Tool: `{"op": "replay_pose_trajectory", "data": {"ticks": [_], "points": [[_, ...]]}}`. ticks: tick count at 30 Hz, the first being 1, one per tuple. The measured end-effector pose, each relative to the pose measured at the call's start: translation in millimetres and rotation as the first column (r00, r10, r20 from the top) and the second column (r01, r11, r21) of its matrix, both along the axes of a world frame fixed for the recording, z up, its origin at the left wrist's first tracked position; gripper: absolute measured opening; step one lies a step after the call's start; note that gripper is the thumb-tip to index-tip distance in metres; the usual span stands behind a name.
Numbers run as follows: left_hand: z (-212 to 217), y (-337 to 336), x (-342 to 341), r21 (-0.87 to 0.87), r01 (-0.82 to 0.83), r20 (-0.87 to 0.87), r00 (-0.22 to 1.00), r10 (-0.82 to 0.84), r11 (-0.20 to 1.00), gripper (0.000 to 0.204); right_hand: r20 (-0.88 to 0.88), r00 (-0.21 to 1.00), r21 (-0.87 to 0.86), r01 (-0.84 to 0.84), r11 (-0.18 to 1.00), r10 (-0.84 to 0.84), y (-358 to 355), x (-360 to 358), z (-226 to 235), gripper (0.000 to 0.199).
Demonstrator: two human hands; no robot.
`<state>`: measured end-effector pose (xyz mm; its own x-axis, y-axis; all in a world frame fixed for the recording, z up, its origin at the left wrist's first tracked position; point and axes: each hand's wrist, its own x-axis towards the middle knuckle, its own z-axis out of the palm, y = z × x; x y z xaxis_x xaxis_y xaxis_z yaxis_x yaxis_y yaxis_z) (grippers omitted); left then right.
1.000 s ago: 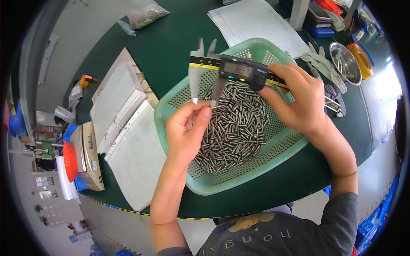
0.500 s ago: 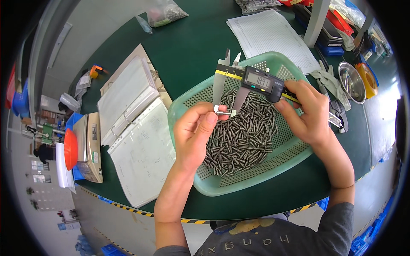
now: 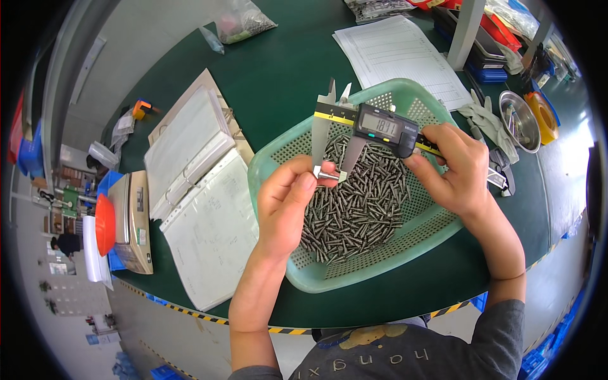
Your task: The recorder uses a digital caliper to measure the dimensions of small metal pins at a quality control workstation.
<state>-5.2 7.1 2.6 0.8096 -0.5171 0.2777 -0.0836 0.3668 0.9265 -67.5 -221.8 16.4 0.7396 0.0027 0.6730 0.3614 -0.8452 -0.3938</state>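
Observation:
My right hand is closed round the right end of a digital caliper, its thumb under the black display housing. Between the caliper's jaw tips lies a small metal pin, roughly level. My left hand pinches at the pin's left end, thumb and fingertips beside the jaw; a fingertip shows behind the pin. Below both hands stands a green perforated plastic basket, with many similar metal pins heaped in it.
To the left lie an open ring binder and a scale with an orange-red dish. Printed sheets lie beyond the basket. At right are gloves and a steel bowl. A bag of small parts sits at the back.
The caliper, the pin and my left hand have shifted slightly left. My right hand keeps its hold, nearly in place. The jaws still stand at the pin's ends.

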Motion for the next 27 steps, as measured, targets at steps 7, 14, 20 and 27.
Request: {"op": "replay_pose_trajectory", "data": {"ticks": [7,14,20,27], "points": [[1,-2,-3,0.012,-0.035,-0.096,0.995,0.036,0.999,0.017,0.030,0.999,-0.034,0.018,0.999,-0.017,0,-2,-2,0.028],[-2,-3,4,0.196,-0.245,-0.037,0.966,0.257,0.949,0.010,0.052,0.998,-0.091,0.030,0.995,-0.026,4,3,-4,0.029],[-16,-10,8,0.563,-0.498,0.640,0.767,0.034,0.660,0.014,0.084,0.994,-0.001,0.072,0.997,-0.072,-1,7,-7,0.029],[-13,-27,-2,0.699,-0.519,0.697,0.649,-0.306,0.492,0.016,0.009,1.000,-0.006,0.016,1.000,-0.016,0,2,-8,0.030]]}}
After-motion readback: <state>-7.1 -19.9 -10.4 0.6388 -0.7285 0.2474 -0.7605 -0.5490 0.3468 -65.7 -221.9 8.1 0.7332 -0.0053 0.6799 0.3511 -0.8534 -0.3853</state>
